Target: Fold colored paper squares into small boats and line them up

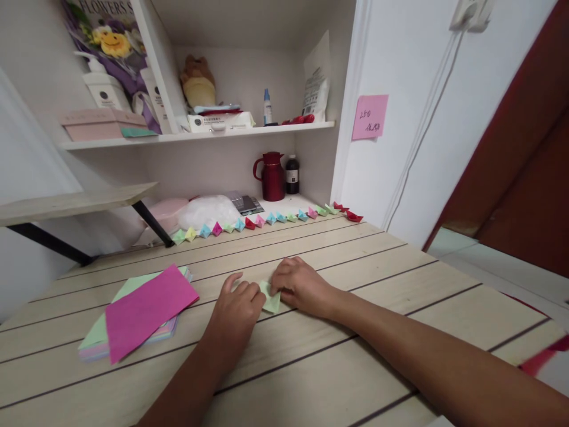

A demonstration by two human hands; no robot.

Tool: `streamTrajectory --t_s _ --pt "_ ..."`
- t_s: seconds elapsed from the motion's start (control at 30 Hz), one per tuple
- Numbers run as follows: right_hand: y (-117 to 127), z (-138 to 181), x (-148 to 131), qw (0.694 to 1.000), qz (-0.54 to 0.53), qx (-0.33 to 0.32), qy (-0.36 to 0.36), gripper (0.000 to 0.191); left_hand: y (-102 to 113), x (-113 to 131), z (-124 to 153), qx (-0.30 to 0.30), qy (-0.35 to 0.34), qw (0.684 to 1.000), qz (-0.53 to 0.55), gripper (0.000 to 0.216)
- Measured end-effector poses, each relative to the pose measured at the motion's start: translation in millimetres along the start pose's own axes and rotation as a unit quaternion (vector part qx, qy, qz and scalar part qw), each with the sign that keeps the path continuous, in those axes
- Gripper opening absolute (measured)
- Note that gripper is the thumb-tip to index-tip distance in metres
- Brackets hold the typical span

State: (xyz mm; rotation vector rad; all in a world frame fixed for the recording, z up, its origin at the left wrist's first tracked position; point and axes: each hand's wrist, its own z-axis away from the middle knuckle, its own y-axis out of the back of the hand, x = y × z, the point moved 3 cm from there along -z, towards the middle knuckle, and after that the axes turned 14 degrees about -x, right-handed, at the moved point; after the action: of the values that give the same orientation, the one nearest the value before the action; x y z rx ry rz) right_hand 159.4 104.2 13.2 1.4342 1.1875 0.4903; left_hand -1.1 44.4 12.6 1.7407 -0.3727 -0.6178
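Observation:
A small light green piece of folded paper (271, 298) lies on the slatted wooden table between my two hands. My left hand (240, 305) has its fingers curled at the paper's left edge, with one finger raised apart from the others. On the other side, my right hand (302, 287) pinches the paper's right edge, and its fingertips are partly hidden. To the left of my hands rests a stack of coloured paper (95, 341), with a magenta sheet (149, 314) lying askew on top.
Along the table's back edge runs a row of small folded paper boats (249, 223) in several colours. A red jug (272, 177) and a dark bottle (292, 175) stand behind it under a white shelf (213, 135). At the left, a raised wooden stand (80, 201) has black legs.

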Motion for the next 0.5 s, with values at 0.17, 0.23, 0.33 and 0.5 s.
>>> streamTrajectory --t_s 0.17,0.23,0.33,0.5 --pt "5 6 8 0.999 -0.043 -0.018 -0.014 0.014 3 -9 9 -0.049 0.039 0.982 0.179 0.016" --pt "7 7 12 0.996 -0.077 -0.020 -0.028 0.007 1 -13 9 -0.050 0.068 0.969 0.234 0.013" --pt "6 7 19 0.988 -0.138 -0.013 -0.062 0.010 -6 -17 6 -0.029 0.121 0.946 0.299 0.012" --pt "-1 3 24 0.983 -0.144 -0.004 -0.114 0.008 -14 -23 -2 0.007 0.214 0.909 0.359 0.020"
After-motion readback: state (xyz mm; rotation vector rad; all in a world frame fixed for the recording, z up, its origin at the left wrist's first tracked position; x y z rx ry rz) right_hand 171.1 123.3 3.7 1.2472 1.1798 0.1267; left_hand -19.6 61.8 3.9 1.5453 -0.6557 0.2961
